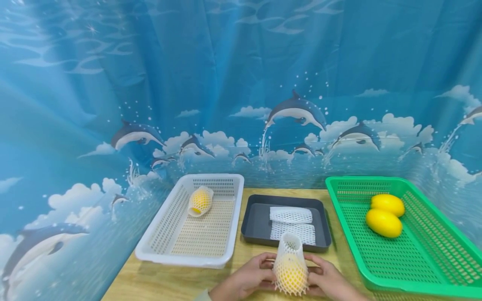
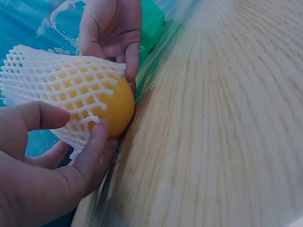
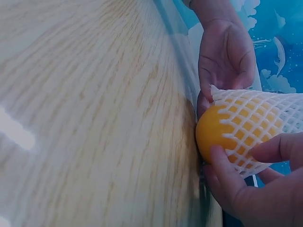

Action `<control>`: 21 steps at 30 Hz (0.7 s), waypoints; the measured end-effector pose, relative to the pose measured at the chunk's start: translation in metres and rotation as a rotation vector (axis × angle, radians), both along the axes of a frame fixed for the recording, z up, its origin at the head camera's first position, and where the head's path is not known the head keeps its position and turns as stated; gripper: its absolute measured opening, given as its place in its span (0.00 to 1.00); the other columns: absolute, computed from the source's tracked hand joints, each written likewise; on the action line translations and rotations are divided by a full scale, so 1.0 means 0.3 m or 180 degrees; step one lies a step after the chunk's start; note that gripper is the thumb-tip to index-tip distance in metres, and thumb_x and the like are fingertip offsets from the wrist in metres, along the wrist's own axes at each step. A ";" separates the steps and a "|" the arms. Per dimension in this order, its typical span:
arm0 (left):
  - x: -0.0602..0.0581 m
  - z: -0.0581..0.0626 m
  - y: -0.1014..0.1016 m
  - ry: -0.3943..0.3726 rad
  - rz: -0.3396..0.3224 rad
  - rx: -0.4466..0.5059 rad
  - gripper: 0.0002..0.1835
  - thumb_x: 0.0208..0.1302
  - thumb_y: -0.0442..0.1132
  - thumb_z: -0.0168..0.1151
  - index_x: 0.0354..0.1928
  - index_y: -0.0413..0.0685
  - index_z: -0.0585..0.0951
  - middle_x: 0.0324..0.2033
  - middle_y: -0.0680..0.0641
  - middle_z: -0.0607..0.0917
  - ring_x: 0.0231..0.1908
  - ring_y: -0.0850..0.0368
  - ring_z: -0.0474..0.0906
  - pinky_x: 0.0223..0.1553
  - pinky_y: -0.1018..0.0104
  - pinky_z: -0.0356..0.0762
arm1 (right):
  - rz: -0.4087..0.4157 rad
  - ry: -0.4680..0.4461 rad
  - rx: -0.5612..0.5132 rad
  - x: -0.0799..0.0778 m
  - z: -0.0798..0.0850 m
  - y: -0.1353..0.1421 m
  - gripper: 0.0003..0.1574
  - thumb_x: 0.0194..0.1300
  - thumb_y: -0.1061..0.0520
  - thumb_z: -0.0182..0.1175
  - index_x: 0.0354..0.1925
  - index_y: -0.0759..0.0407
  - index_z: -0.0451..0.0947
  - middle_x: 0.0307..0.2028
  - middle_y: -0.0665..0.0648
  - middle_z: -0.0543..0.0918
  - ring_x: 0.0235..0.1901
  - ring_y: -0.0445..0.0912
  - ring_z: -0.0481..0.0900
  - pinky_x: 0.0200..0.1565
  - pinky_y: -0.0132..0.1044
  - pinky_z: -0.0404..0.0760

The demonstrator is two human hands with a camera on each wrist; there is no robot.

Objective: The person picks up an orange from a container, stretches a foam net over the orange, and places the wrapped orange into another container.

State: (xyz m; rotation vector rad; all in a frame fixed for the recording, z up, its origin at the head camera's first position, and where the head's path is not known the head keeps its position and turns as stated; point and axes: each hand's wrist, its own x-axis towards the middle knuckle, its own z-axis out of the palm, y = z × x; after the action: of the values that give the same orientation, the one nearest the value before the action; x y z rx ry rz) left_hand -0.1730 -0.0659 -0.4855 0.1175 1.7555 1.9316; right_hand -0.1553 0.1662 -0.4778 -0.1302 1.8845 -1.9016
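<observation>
A yellow mango (image 2: 124,111) sits in a white foam net sleeve (image 1: 291,248), its rounded end poking out of the net in both wrist views. The sleeve's narrower, unfilled end points away toward the dark tray. My left hand (image 1: 251,274) holds the netted mango from the left, fingertips at the net's edge and on the fruit. From the opposite side my right hand (image 1: 326,276) grips it too, with the thumb and fingers around the net's open edge, as the right wrist view shows. The fruit is close over the wooden table (image 2: 203,118).
Beyond the hands, a dark grey tray (image 1: 257,217) holds two flat white foam nets (image 1: 290,215). At left, a white basket (image 1: 235,234) contains one netted mango (image 1: 201,200). At right, a green basket (image 1: 350,246) holds two bare mangoes (image 1: 384,223). A dolphin-print curtain (image 1: 233,83) hangs behind.
</observation>
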 end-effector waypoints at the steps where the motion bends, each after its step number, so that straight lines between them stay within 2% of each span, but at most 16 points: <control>1: -0.001 -0.001 0.000 0.0009 0.0004 0.0018 0.30 0.49 0.18 0.53 0.59 0.37 0.72 0.42 0.43 0.79 0.32 0.54 0.79 0.37 0.61 0.85 | 0.0006 -0.0025 -0.0020 0.000 0.000 0.000 0.44 0.58 0.69 0.48 0.68 0.82 0.42 0.47 0.66 0.81 0.43 0.53 0.82 0.44 0.49 0.84; 8: -0.016 0.006 -0.006 0.0016 0.0070 0.0161 0.33 0.49 0.22 0.53 0.63 0.34 0.69 0.46 0.42 0.80 0.35 0.52 0.80 0.40 0.58 0.84 | -0.0104 -0.0105 -0.0136 -0.009 0.023 -0.016 0.46 0.57 0.69 0.49 0.70 0.78 0.42 0.48 0.65 0.79 0.42 0.52 0.81 0.43 0.51 0.84; 14: -0.027 0.032 -0.012 -0.0009 0.0202 0.0320 0.35 0.49 0.24 0.46 0.66 0.33 0.67 0.51 0.43 0.78 0.38 0.52 0.78 0.43 0.54 0.83 | -0.0261 -0.0016 -0.0326 -0.016 0.041 -0.043 0.48 0.58 0.68 0.48 0.72 0.76 0.39 0.54 0.71 0.72 0.42 0.51 0.81 0.46 0.50 0.84; 16: -0.029 0.039 -0.015 -0.0070 0.0237 0.0429 0.32 0.54 0.29 0.46 0.65 0.35 0.69 0.53 0.42 0.76 0.39 0.52 0.78 0.44 0.53 0.82 | -0.0330 -0.0004 -0.0378 -0.017 0.044 -0.048 0.48 0.58 0.69 0.48 0.72 0.76 0.38 0.53 0.70 0.72 0.41 0.51 0.81 0.47 0.50 0.83; 18: -0.032 0.044 -0.016 -0.0122 0.0291 0.0530 0.26 0.63 0.37 0.48 0.64 0.38 0.71 0.53 0.43 0.76 0.41 0.52 0.78 0.45 0.53 0.82 | -0.0388 -0.0017 -0.0433 -0.018 0.051 -0.053 0.48 0.58 0.69 0.48 0.72 0.75 0.37 0.53 0.69 0.71 0.42 0.50 0.81 0.49 0.50 0.83; 21: -0.034 0.046 -0.014 -0.0075 0.0351 0.0518 0.25 0.71 0.51 0.50 0.62 0.42 0.73 0.50 0.45 0.78 0.41 0.54 0.77 0.43 0.57 0.82 | -0.0386 -0.0050 -0.0530 -0.021 0.063 -0.057 0.50 0.58 0.69 0.48 0.73 0.74 0.36 0.53 0.69 0.69 0.43 0.50 0.80 0.51 0.51 0.81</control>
State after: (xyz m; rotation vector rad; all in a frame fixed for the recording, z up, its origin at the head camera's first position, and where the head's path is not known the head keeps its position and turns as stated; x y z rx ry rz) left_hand -0.1832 -0.0703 -0.4717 0.0563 1.6187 2.1452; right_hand -0.1616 0.1490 -0.4591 -0.0538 1.7581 -2.1339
